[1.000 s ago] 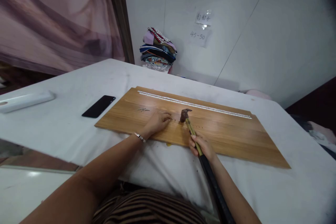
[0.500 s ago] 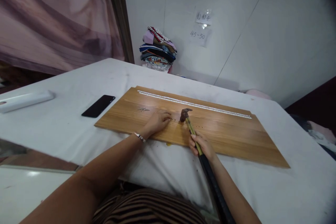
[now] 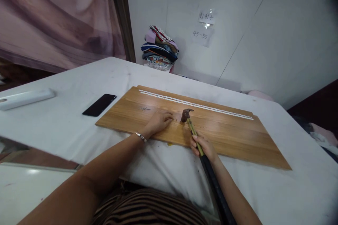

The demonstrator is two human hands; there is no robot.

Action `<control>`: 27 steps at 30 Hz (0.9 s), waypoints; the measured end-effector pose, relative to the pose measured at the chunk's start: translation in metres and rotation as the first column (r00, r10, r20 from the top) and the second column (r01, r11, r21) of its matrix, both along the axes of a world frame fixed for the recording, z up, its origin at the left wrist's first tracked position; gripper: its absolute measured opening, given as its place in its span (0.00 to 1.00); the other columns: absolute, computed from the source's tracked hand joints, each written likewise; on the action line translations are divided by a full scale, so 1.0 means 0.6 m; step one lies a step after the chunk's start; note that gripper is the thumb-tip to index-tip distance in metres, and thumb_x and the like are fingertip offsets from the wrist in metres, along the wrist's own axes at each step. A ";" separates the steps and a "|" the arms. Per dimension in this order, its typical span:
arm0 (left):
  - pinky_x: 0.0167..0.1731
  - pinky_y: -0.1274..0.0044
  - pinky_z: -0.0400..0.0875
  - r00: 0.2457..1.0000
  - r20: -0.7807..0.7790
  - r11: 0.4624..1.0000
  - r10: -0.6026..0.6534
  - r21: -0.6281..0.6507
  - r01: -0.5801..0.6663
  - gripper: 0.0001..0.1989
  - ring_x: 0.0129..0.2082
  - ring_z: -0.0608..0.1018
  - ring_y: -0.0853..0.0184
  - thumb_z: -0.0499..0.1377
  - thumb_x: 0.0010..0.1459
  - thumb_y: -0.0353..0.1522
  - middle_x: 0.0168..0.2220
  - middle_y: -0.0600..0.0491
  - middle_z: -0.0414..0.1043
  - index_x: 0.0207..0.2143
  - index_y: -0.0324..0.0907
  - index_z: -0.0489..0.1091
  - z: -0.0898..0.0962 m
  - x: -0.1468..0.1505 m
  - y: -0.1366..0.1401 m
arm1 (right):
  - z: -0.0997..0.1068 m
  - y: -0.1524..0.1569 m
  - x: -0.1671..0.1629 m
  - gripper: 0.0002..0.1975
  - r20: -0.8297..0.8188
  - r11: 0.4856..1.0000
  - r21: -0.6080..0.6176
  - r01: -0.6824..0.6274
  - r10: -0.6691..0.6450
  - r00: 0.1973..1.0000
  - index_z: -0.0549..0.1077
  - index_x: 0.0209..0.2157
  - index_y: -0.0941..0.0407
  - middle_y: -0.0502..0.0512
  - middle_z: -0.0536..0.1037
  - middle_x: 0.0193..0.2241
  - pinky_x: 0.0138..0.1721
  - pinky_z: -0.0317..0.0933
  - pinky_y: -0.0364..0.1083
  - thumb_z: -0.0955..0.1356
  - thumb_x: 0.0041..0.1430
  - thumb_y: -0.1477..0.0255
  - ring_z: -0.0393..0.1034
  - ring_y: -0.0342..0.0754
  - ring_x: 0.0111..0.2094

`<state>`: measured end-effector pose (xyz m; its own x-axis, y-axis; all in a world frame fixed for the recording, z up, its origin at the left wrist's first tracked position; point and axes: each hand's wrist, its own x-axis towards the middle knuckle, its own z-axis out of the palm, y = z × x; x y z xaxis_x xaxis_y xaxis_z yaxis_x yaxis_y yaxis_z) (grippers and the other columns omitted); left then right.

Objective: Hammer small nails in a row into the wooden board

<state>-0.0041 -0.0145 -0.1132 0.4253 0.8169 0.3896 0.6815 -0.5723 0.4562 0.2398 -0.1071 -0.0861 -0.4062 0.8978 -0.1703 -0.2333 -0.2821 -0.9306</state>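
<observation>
My right hand is wrapped around the handle of a claw hammer, below its yellowish neck. The rusty head is low over the middle of a wooden board, right of my left hand. My left hand rests on the board with thumb and fingers pinched together at a nail, which is mostly hidden by the fingertips. A row of small dark nail heads runs along the board, partly behind the hammer. Several loose nails lie in a small pile left of my left hand.
Two white measuring strips run along the board's far side. A black phone lies left of the board on the white-covered table, with a white elongated object farther left. Folded clothes are stacked by the wall.
The view has shifted very slightly. Both hands and the hammer hold almost the same positions over the board.
</observation>
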 end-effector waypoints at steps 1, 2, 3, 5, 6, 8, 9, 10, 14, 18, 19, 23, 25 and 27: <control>0.52 0.69 0.69 1.000 0.003 1.000 0.000 -0.003 0.000 0.11 0.46 0.76 0.63 0.54 0.61 0.33 0.45 0.50 0.76 0.38 0.43 0.77 -0.001 0.000 0.000 | -0.001 0.000 0.000 0.20 -0.002 1.000 -0.004 0.002 -0.002 1.000 0.64 0.42 0.55 0.39 0.65 0.17 0.10 0.48 0.37 0.70 0.52 0.59 0.54 0.36 0.09; 0.52 0.69 0.69 1.000 0.005 1.000 0.000 -0.008 0.000 0.11 0.46 0.76 0.63 0.55 0.61 0.33 0.46 0.50 0.76 0.38 0.43 0.77 -0.001 0.000 0.001 | -0.001 0.000 0.000 0.20 -0.005 1.000 -0.005 0.005 -0.005 1.000 0.64 0.42 0.55 0.39 0.65 0.17 0.10 0.48 0.37 0.70 0.52 0.59 0.54 0.36 0.09; 0.52 0.69 0.69 1.000 0.005 1.000 -0.002 -0.014 0.002 0.11 0.46 0.76 0.63 0.55 0.61 0.33 0.46 0.50 0.76 0.38 0.43 0.77 -0.002 0.000 0.001 | -0.001 -0.001 0.000 0.20 -0.008 1.000 -0.004 0.008 -0.008 1.000 0.64 0.42 0.55 0.39 0.65 0.17 0.10 0.48 0.37 0.70 0.52 0.59 0.54 0.36 0.09; 0.52 0.69 0.69 1.000 0.007 1.000 -0.002 -0.021 0.002 0.11 0.46 0.76 0.63 0.54 0.61 0.33 0.45 0.51 0.76 0.38 0.43 0.77 -0.002 0.000 0.001 | 0.001 -0.002 0.001 0.19 -0.016 1.000 0.000 0.013 -0.013 1.000 0.63 0.40 0.54 0.39 0.65 0.17 0.10 0.47 0.37 0.70 0.52 0.59 0.54 0.36 0.09; 0.52 0.69 0.69 1.000 0.009 1.000 0.000 -0.023 0.001 0.11 0.45 0.76 0.63 0.54 0.61 0.33 0.45 0.51 0.76 0.38 0.43 0.77 -0.003 0.000 0.001 | 0.002 -0.003 0.000 0.19 -0.020 1.000 0.003 0.016 -0.016 1.000 0.63 0.38 0.54 0.39 0.65 0.17 0.10 0.47 0.37 0.70 0.52 0.58 0.54 0.35 0.09; 0.52 0.69 0.69 1.000 0.016 1.000 0.003 -0.026 -0.002 0.11 0.46 0.76 0.64 0.54 0.61 0.33 0.45 0.51 0.76 0.37 0.43 0.77 -0.002 0.000 0.000 | 0.006 -0.004 0.000 0.18 -0.021 1.000 0.006 0.023 -0.023 1.000 0.62 0.37 0.54 0.39 0.65 0.16 0.10 0.47 0.36 0.70 0.51 0.58 0.54 0.35 0.09; 0.52 0.69 0.69 1.000 0.018 1.000 0.005 -0.028 -0.004 0.11 0.46 0.76 0.64 0.54 0.61 0.33 0.45 0.51 0.76 0.37 0.43 0.77 -0.002 0.000 0.000 | 0.007 -0.004 -0.001 0.19 -0.018 1.000 0.004 0.024 -0.024 1.000 0.63 0.37 0.54 0.39 0.65 0.16 0.10 0.47 0.36 0.70 0.51 0.58 0.54 0.35 0.09; 0.52 0.69 0.69 1.000 0.017 1.000 0.005 -0.031 -0.004 0.11 0.46 0.76 0.64 0.54 0.61 0.33 0.46 0.51 0.76 0.37 0.43 0.77 -0.002 0.000 0.000 | 0.008 -0.003 -0.001 0.19 -0.013 1.000 0.001 0.024 -0.024 1.000 0.63 0.37 0.54 0.39 0.65 0.16 0.10 0.47 0.36 0.70 0.51 0.58 0.54 0.35 0.09; 0.52 0.69 0.68 1.000 0.005 0.999 0.010 -0.041 -0.010 0.12 0.46 0.75 0.63 0.54 0.61 0.33 0.46 0.51 0.76 0.38 0.44 0.77 -0.001 0.000 0.000 | 0.004 -0.001 -0.001 0.20 0.000 1.000 -0.009 0.015 -0.015 1.000 0.64 0.40 0.55 0.39 0.65 0.17 0.10 0.48 0.37 0.70 0.51 0.59 0.54 0.36 0.09; 0.53 0.69 0.68 1.000 0.006 0.999 0.010 -0.051 -0.009 0.12 0.47 0.75 0.63 0.54 0.61 0.33 0.46 0.51 0.76 0.38 0.43 0.77 0.000 0.001 -0.001 | -0.002 -0.001 0.001 0.20 -0.013 1.000 -0.009 0.026 -0.027 1.000 0.64 0.40 0.55 0.39 0.65 0.17 0.09 0.47 0.37 0.70 0.51 0.58 0.54 0.35 0.09; 0.53 0.69 0.68 1.000 0.006 0.999 0.009 -0.053 -0.009 0.12 0.47 0.75 0.63 0.54 0.61 0.33 0.46 0.51 0.76 0.38 0.43 0.77 0.001 0.001 -0.002 | -0.002 -0.001 0.001 0.19 -0.018 1.000 -0.008 0.028 -0.028 0.999 0.64 0.39 0.54 0.39 0.65 0.17 0.09 0.46 0.37 0.70 0.52 0.58 0.54 0.35 0.09; 0.53 0.69 0.68 1.000 0.004 0.998 0.013 -0.056 -0.012 0.12 0.47 0.75 0.63 0.54 0.61 0.33 0.46 0.51 0.76 0.38 0.44 0.77 0.007 0.001 -0.005 | 0.000 -0.002 0.002 0.20 -0.025 1.000 -0.004 0.021 -0.021 0.999 0.63 0.39 0.54 0.39 0.65 0.17 0.10 0.46 0.36 0.70 0.51 0.58 0.54 0.35 0.09; 0.53 0.69 0.68 1.000 0.002 0.998 0.020 -0.057 -0.019 0.11 0.47 0.75 0.63 0.54 0.61 0.33 0.47 0.51 0.76 0.38 0.44 0.77 0.009 0.002 -0.006 | 0.001 -0.001 0.001 0.20 -0.018 1.000 -0.001 0.013 -0.013 1.000 0.64 0.41 0.54 0.39 0.65 0.17 0.10 0.46 0.37 0.70 0.52 0.58 0.54 0.36 0.09; 0.53 0.69 0.67 1.000 0.001 0.998 0.018 -0.061 -0.018 0.11 0.47 0.75 0.63 0.54 0.61 0.32 0.46 0.51 0.76 0.38 0.43 0.77 0.009 0.002 -0.006 | 0.000 0.000 0.001 0.21 -0.013 1.000 0.000 0.005 -0.005 1.000 0.64 0.42 0.55 0.39 0.65 0.17 0.10 0.46 0.37 0.70 0.52 0.59 0.54 0.36 0.09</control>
<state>-0.0028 -0.0181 -0.1078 0.4100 0.8467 0.3391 0.6908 -0.5311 0.4907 0.2406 -0.1068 -0.0862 -0.4042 0.8997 -0.1652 -0.2464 -0.2810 -0.9276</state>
